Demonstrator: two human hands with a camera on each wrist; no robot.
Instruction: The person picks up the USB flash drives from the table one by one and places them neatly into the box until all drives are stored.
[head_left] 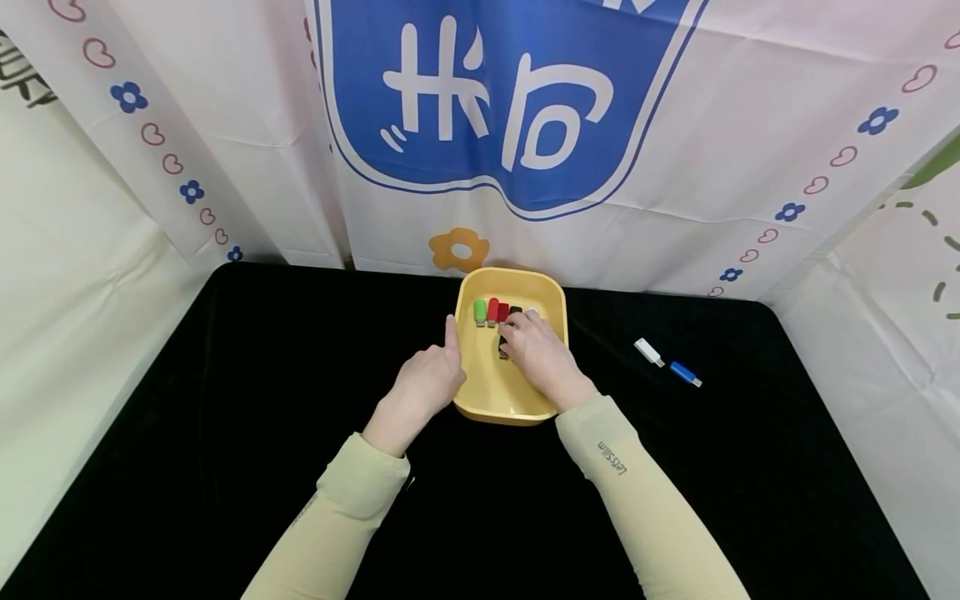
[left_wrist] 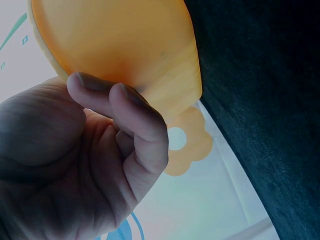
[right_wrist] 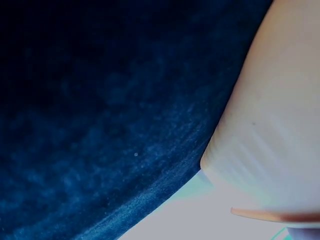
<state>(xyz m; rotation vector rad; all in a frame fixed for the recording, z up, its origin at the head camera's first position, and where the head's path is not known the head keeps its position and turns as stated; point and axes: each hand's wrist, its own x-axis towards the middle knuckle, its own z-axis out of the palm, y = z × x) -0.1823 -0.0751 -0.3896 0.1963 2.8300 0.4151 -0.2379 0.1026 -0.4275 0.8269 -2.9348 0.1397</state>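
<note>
A yellow plastic tray [head_left: 491,392] stands on the black cloth in the head view. Inside it, a green USB flash drive [head_left: 480,311], a bright red one [head_left: 492,311] and a dark red one [head_left: 503,312] lie in a row near the far end. A black USB flash drive [head_left: 515,310] continues the row, partly behind my right hand [head_left: 542,348]. That hand reaches into the tray, its fingers pinching another black USB flash drive [head_left: 503,347], metal plug toward me. My left hand [head_left: 429,379] grips the tray's left side, bent fingers [left_wrist: 142,112] against the outer wall.
To the right of the tray, a white USB flash drive [head_left: 648,352] and a blue one [head_left: 686,373] lie on the black tablecloth [head_left: 300,358]. A printed white curtain [head_left: 262,192] hangs right behind the table's far edge.
</note>
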